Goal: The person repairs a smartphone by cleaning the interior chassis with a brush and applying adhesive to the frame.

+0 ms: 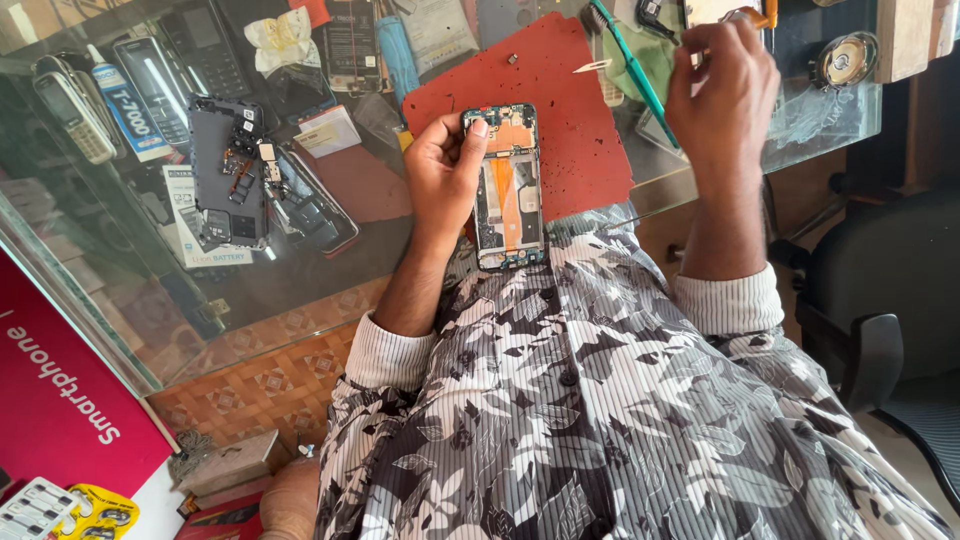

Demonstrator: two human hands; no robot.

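Hands: two | left hand [443, 170] grips one opened phone [507, 187] | right hand [722, 88] holds one tool [757, 14]

The opened phone [507, 186] lies on the mat [560, 110], at its near edge, on the glass counter [120, 290]; the left hand [443, 170] holds its left side. Well left lies a back cover [228, 170]; the right hand [722, 85] is raised to the mat's right

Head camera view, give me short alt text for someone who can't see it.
A person's left hand steadies an opened phone with its insides exposed on a red mat, while the right hand is raised over tools at the far edge of a glass counter. Another opened phone back lies to the left.
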